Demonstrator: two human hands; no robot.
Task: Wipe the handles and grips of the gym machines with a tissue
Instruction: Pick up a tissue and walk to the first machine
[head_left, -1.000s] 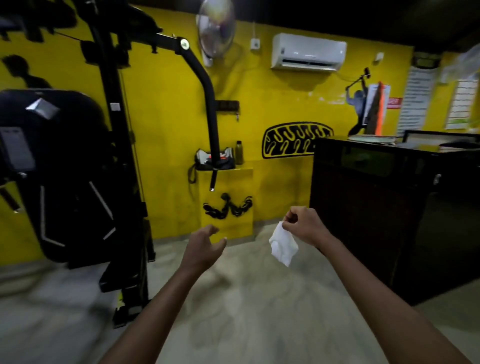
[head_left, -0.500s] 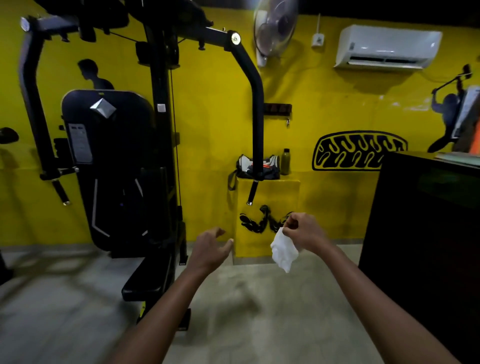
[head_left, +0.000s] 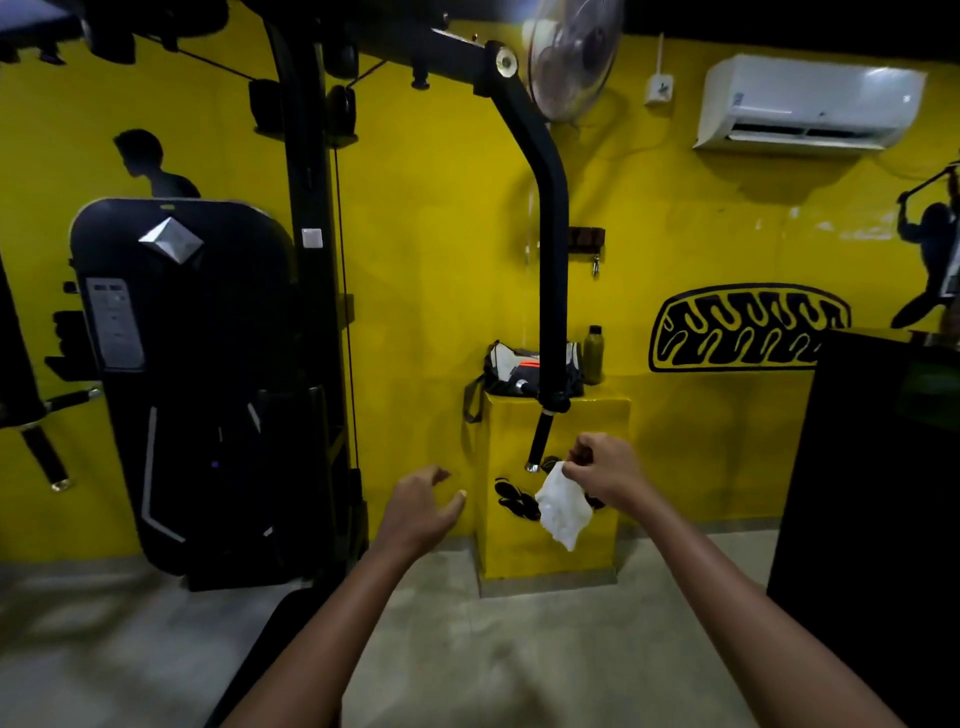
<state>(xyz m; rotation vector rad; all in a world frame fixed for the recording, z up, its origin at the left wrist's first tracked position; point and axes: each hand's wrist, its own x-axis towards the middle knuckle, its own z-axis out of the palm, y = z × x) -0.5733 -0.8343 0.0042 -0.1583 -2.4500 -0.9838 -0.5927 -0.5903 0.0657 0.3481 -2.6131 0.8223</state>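
Just right of the machine's hanging handle (head_left: 537, 446), my right hand (head_left: 602, 470) pinches a white tissue (head_left: 561, 506) between curled fingers; left hand (head_left: 418, 512) hovers beside, fingers loosely spread, holding nothing.

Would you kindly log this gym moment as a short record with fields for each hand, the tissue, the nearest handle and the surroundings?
right hand: right hand pinches the crumpled white tissue, which hangs below it
left hand: left hand holds nothing, fingers loosely curled
nearest handle: short black hanging grip handle, just left of the tissue; contact unclear
surroundings: yellow painted wall, black padded gym machine
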